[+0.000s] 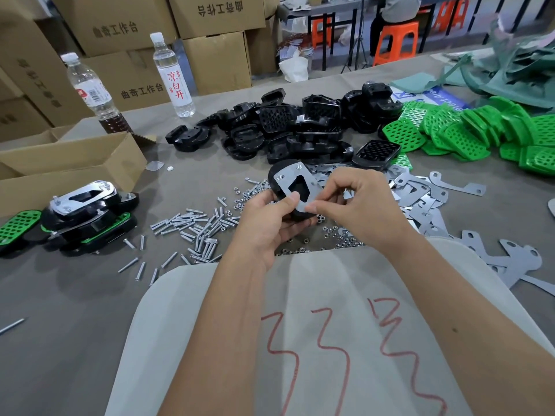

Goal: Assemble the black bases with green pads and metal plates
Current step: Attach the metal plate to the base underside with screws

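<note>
Left hand (270,220) grips the base (277,180) above the nuts (336,235); right hand (354,202) pinches the plate (292,183), 2 screws in. Rigid, light, probably slick; hold by edges.

The heap of bases (288,124) lies mid-table (75,295), and everything else is placed from it. Right of the heap lies the spread of pads (468,130). Before the heap, toward the person, lie the loose plates (426,193) at the right and the scattered screws (195,229) at the left. Left of the heap stand two bottles (171,73), with an open carton (69,166) before them. Finished units (84,217) are stacked before that carton. Stacked boxes (216,61) rise behind the heap.
</note>
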The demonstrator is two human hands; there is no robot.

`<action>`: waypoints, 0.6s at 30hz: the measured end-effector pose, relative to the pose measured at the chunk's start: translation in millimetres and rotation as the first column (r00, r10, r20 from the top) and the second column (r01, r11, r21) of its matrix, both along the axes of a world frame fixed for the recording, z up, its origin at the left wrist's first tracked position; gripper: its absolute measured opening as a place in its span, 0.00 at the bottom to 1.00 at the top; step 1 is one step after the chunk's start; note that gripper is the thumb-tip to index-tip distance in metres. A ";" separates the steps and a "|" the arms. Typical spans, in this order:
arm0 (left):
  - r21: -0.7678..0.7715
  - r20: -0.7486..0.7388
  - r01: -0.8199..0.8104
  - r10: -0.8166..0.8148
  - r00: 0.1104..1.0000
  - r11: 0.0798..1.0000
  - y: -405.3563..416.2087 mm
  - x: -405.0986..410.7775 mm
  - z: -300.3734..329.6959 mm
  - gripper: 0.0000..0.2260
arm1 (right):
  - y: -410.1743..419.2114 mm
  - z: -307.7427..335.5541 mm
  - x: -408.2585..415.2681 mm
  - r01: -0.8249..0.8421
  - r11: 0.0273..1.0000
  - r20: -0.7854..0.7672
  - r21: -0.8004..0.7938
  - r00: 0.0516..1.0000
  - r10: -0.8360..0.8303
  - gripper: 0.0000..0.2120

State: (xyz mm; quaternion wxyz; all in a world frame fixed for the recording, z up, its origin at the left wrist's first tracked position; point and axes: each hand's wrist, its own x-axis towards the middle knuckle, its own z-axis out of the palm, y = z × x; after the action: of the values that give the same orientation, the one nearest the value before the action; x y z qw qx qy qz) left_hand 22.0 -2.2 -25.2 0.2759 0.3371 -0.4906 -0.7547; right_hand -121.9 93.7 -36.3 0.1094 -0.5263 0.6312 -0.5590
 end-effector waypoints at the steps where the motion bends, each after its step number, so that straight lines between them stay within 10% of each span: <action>1: 0.011 -0.002 -0.008 0.008 1.000 1.000 0.3 -0.4 0.0 0.06 | -0.8 0.1 1.2 0.014 1.000 -0.007 -0.006 1.000 -0.014 0.11; 18: 0.145 -0.040 -0.167 0.174 0.984 0.975 -5.2 -5.3 -5.1 0.03 | 2.4 -1.1 6.7 -0.107 0.991 0.104 0.081 0.990 0.098 0.05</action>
State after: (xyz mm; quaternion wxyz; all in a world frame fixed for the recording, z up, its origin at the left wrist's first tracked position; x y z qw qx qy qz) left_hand 16.7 -7.4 -30.3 0.3278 0.3766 -0.3981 -0.7696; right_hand -115.2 96.1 -37.4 0.1920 -0.5243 0.6207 -0.5504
